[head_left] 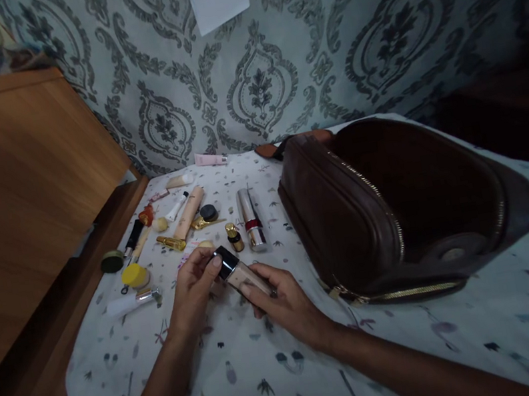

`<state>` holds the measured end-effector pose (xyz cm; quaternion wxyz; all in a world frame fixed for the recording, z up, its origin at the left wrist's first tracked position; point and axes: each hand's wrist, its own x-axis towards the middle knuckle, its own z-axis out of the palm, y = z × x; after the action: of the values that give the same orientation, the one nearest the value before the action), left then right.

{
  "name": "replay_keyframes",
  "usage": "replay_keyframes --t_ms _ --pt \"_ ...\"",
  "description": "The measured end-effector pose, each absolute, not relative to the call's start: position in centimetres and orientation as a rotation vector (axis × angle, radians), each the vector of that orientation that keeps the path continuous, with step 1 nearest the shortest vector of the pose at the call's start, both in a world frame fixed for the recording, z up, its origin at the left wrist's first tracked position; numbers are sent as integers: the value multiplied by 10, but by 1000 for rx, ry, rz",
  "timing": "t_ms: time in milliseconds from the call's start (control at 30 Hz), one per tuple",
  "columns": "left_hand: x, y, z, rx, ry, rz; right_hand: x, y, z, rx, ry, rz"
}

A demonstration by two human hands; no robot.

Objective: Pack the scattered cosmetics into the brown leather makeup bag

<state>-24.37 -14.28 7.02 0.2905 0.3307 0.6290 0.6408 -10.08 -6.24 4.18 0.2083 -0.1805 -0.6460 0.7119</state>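
Between my two hands is a foundation bottle (pixel 243 274) with a black cap and beige contents, tilted above the cloth. My left hand (pixel 192 284) grips its cap end with thumb and fingers. Around the lower body of the bottle my right hand (pixel 281 300) is closed, its thumb on the front. Just beyond stand a small dark bottle with a gold cap (pixel 234 237) and a silver tube with a red band (pixel 251 220). To the right is a dark brown leather bag (pixel 342 212) with its zip undone and its inside in shadow.
Several cosmetics lie at the left, among them a peach tube (pixel 189 213), a yellow-lidded jar (pixel 134 276), a white tube (pixel 132 302) and a black round jar (pixel 209 212). A pink tube (pixel 210 159) lies by the patterned wall. A wooden cabinet (pixel 26 197) borders the left side.
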Motion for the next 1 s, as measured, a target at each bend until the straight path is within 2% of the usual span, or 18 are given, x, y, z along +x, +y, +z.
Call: replay_keyframes --t_ms 567,1000 --pt "-242 -147 69 930 1600 1677 -98 -64 46 -503 -1793 1936" --pt "-244 -150 71 992 1588 1678 -99 -60 42 -411 -1711 2091"
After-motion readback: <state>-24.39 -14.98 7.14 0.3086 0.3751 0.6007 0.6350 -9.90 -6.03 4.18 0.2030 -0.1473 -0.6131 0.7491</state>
